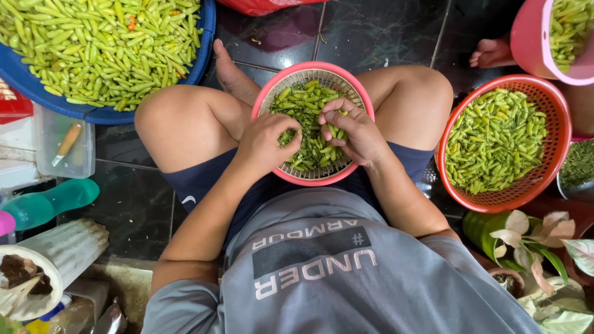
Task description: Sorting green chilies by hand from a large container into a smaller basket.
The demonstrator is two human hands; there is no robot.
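Both hands' grip on chillies (309,133), pink basket (365,99)

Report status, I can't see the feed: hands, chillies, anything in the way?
Left hand and right hand both in the pink basket on the lap, pinching green chillies. Orange basket at right. Nothing blocking.

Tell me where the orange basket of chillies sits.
The orange basket sits on the floor at the person's right, beside the right knee, below a pink tub.
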